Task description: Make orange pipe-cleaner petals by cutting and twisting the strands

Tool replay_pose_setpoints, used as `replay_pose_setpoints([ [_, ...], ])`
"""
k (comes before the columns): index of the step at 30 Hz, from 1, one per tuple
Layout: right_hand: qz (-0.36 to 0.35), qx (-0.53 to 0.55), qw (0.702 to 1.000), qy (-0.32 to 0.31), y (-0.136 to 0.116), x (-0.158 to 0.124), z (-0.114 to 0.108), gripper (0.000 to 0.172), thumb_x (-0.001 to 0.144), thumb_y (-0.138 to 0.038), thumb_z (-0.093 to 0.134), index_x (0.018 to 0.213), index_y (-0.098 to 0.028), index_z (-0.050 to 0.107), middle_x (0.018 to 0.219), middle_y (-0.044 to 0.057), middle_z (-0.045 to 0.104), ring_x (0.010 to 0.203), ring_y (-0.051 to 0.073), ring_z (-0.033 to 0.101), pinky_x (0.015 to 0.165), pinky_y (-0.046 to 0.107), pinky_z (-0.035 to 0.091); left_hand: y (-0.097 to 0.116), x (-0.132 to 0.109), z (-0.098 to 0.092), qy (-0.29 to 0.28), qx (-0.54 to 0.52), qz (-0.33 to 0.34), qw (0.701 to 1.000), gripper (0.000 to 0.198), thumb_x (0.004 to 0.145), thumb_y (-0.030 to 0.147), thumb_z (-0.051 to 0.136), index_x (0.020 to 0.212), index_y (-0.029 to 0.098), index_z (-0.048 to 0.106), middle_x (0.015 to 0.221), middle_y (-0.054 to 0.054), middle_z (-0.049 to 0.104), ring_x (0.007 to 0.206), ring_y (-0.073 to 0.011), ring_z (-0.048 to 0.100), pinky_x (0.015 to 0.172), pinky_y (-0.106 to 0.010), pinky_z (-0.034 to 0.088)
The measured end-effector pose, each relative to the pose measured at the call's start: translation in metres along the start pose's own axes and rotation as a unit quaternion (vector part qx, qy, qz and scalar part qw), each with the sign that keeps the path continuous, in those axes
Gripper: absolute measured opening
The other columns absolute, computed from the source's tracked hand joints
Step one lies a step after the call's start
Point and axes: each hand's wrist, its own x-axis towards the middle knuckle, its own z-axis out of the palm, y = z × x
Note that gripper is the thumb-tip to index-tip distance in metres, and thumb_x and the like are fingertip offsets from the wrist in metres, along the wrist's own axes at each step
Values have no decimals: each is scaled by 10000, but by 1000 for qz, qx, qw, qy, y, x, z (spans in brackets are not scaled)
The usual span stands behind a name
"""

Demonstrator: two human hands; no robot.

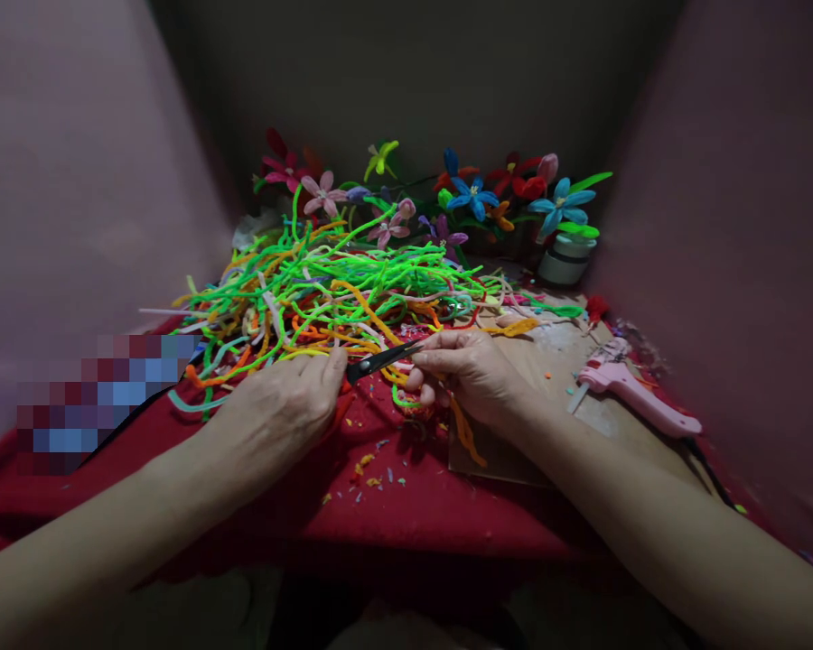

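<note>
Bare left hand (pixel 291 390), bare right hand (pixel 471 368) — forearms (pixel 132 510) bare too, tapering toward them.

Here in front of me it's red cloth (pixel 406 524) all the way across, and it's carrying plenty! A tangled heap of fuzzy stems (pixel 372 266), green above and orange and pink in among it, sprawls over the middle and back; a brown board (pixel 508 462) lies flat to my right, and tiny scraps (pixel 364 465) speckle the stretch nearest me.
</note>
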Motion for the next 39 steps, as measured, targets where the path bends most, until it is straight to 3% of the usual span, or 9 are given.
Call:
replay_pose_setpoints([
  [5, -6, 4, 1000, 11, 0, -1, 1, 142, 639, -209, 691, 682, -126, 585, 553, 36, 668, 393, 100, 575, 328, 157, 345, -5, 0, 12, 21, -95, -7, 995, 366, 808, 12, 298, 1046, 46, 575, 815, -168, 652, 722, -260, 638, 603, -348, 502],
  [9, -14, -1, 1000, 13, 0, -1, 1, 134, 647, -212, 691, 686, -125, 596, 562, 34, 669, 395, 98, 575, 344, 162, 354, -10, -2, 14, -3, -136, -48, 990, 326, 848, 50, 286, 1012, 90, 565, 822, -123, 645, 743, -222, 626, 659, -322, 498],
  [13, -17, -17, 999, 30, -1, -3, 3, 126, 655, -219, 681, 696, -138, 594, 563, 30, 669, 394, 102, 573, 355, 174, 366, -9, -6, 10, -7, -101, -42, 994, 372, 841, 30, 248, 991, 100, 581, 783, -118, 637, 746, -227, 624, 675, -343, 499],
  [20, -33, -52, 997, 44, -3, -6, 10, 132, 635, -227, 676, 656, -131, 588, 521, 21, 656, 366, 85, 542, 347, 166, 358, -5, -14, 0, -5, -16, -6, 1000, 459, 815, 2, 222, 1118, 55, 563, 838, -167, 654, 730, -252, 638, 637, -363, 506],
  [28, -35, -89, 994, 47, -4, -7, 9, 139, 637, -237, 677, 683, -126, 606, 526, 16, 656, 368, 78, 537, 347, 165, 344, -6, -18, -5, 13, -23, 3, 1000, 424, 826, 24, 245, 1042, 64, 608, 802, -139, 666, 657, -221, 631, 618, -341, 511],
  [39, -21, -110, 993, 36, -3, -5, 6, 120, 660, -225, 660, 698, -121, 614, 548, 24, 661, 380, 79, 545, 347, 163, 338, -10, -20, -3, 25, -24, 20, 999, 492, 807, 9, 184, 992, 57, 638, 786, -161, 669, 656, -251, 637, 588, -369, 523],
])
